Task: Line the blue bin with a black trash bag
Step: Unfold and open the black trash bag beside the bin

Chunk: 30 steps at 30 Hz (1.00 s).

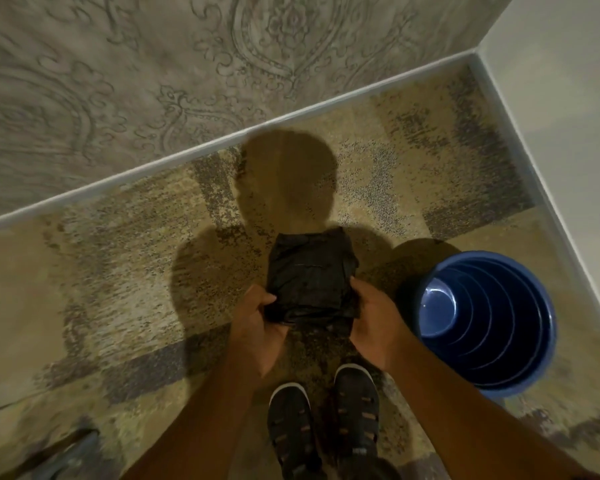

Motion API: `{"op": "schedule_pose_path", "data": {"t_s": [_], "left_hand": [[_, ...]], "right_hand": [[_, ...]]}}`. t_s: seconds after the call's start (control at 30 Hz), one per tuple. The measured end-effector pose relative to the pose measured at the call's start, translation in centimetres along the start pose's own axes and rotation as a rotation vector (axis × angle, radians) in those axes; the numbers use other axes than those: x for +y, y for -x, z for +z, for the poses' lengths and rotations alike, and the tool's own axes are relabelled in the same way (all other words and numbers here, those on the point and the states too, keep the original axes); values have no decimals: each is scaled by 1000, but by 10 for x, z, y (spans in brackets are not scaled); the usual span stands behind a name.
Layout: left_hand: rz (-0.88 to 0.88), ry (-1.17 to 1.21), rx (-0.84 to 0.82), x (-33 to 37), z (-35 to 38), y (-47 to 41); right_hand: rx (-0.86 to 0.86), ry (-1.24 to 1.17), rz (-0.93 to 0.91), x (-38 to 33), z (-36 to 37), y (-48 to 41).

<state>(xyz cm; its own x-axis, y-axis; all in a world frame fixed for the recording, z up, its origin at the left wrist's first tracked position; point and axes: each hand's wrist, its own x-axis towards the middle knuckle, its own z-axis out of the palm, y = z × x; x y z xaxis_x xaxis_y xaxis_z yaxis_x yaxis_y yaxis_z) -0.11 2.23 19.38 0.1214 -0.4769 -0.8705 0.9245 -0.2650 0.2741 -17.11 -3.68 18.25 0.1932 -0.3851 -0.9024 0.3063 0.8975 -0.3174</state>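
Note:
A black trash bag [310, 271], still partly folded into a rectangle, hangs in front of me above the carpet. My left hand [257, 327] pinches its near left corner and my right hand [378, 323] pinches its near right corner. The blue bin [534, 368] stands upright on the floor to my right, round and ribbed inside, with nothing in it. The bag is apart from the bin, to its left.
Patterned beige and grey carpet [118, 289] covers the floor. A wall with ornate grey wallpaper [153, 81] and a white baseboard runs ahead; a plain white wall [568, 116] stands at the right behind the bin. My two dark shoes [323, 420] are below the bag.

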Motion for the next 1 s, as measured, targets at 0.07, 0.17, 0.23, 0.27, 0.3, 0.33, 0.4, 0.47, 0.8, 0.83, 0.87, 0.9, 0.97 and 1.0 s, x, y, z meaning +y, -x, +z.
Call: {"op": "schedule_pose_path", "data": {"t_s": [0.07, 0.17, 0.23, 0.27, 0.3, 0.33, 0.4, 0.47, 0.8, 0.83, 0.87, 0.9, 0.97, 1.0], "left_hand": [[36, -113, 44, 5, 6, 19], [166, -471, 173, 17, 21, 47], [332, -783, 334, 25, 32, 66], [429, -864, 371, 28, 38, 77], [508, -886, 335, 31, 43, 88], [554, -880, 223, 33, 48, 100], [512, -868, -88, 34, 57, 123], [409, -887, -241, 32, 65, 139], [445, -739, 123, 50, 61, 171], [412, -679, 123, 53, 58, 174], [378, -621, 122, 55, 55, 177], [345, -563, 118, 57, 52, 179], [293, -430, 108, 62, 49, 180], [277, -370, 113, 63, 48, 180]], "right_hand": [[-38, 35, -68, -7, 10, 22], [-53, 162, -148, -18, 25, 55], [-27, 242, -190, -27, 36, 75], [-3, 283, -208, -31, 41, 85], [20, 321, -224, -33, 45, 92], [38, 360, -243, -36, 49, 101], [48, 430, -281, -41, 57, 119], [33, 467, -314, -45, 61, 137], [76, 463, -362, -57, 59, 185], [67, 430, -354, -58, 57, 189], [56, 392, -346, -57, 54, 192], [45, 357, -339, -57, 52, 195], [19, 294, -334, -58, 49, 200], [11, 274, -336, -59, 48, 203]]}}
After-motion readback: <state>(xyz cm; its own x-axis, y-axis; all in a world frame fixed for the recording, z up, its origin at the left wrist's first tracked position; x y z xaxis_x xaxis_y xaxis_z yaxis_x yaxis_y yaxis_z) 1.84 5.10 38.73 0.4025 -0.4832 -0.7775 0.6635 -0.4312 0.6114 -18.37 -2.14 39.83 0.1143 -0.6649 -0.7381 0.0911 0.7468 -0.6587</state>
